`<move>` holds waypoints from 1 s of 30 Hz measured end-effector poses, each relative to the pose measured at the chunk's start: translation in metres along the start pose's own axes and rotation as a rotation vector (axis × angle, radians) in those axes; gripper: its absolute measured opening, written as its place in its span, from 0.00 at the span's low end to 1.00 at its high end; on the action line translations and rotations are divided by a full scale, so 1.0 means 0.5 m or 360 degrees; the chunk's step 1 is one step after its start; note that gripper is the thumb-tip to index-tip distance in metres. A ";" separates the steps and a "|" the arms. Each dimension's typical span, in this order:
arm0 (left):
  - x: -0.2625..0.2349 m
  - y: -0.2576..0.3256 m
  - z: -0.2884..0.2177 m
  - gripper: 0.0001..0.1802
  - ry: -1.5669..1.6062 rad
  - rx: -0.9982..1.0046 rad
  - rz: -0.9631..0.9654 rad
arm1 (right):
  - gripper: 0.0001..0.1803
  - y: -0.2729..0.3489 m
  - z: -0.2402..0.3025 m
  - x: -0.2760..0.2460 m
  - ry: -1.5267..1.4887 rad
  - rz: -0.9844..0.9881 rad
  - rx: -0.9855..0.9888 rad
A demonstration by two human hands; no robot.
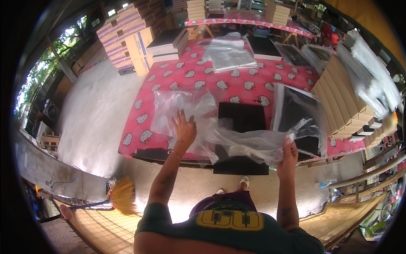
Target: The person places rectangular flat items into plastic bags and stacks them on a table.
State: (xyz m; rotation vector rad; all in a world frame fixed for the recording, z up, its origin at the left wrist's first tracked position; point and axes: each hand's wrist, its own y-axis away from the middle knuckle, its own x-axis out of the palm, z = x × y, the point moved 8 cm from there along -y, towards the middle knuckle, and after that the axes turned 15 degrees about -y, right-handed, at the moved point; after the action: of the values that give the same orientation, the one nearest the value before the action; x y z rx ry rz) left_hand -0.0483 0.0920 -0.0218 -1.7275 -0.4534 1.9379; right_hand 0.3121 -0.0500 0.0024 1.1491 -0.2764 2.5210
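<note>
My left hand lies with fingers spread on loose clear plastic at the left of the pink table. My right hand pinches the edge of a clear plastic bag, which stretches crumpled between both hands. Under that bag is a flat black panel; its near end sticks out past the table's front edge. Beside my right hand sits another black panel inside clear plastic, at the right of the table.
The pink patterned tablecloth carries a pile of clear bags and black-topped stacks at the back. Tan cartons and wrapped bundles line the right. Boxes are stacked far left; a broom lies near left.
</note>
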 end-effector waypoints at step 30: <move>-0.127 0.117 -0.191 0.05 0.2092 -0.0383 0.0544 | 0.11 0.082 -0.176 0.072 -0.0253 0.0383 0.0554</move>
State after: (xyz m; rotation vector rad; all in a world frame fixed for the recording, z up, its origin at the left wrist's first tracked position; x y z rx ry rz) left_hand 0.0417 0.0005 -0.0157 -2.8640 0.1305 0.5442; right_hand 0.2133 -0.0510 -0.0289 1.5347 -0.0124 2.7659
